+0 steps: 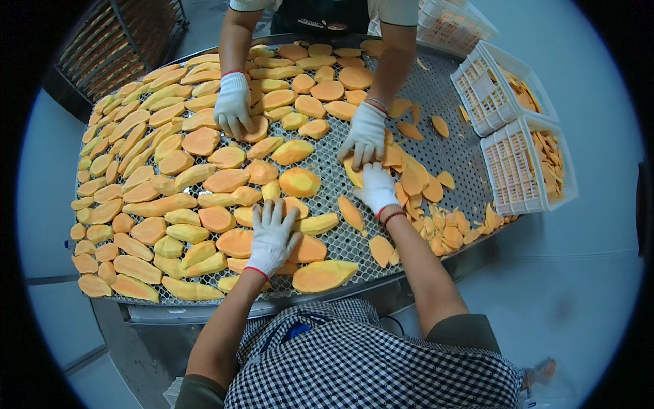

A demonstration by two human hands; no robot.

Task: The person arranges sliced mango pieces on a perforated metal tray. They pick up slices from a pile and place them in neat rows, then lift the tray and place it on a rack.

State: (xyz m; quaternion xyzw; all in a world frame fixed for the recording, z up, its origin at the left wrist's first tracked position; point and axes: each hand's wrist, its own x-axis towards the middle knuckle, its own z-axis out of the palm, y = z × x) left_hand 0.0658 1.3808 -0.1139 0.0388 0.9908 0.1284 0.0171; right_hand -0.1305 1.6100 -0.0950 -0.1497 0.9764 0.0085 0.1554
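Observation:
My left hand, in a white knit glove, lies with fingers spread on orange-yellow slices that look like sweet potato. An orange slice is beside its thumb. My right hand, also gloved, reaches into the edge of a loose pile of sweet potato slices. Its fingers are closed at a yellow-edged slice, partly hidden by the hands. Touching or nearly touching it is a co-worker's gloved hand. The co-worker's other hand rests at a slice farther left.
A mesh tray on the metal table carries rows of flat slices. On the perforated metal surface at right lie scattered slices and a heap of small pieces. Two white crates hold more slices. A rack stands far left.

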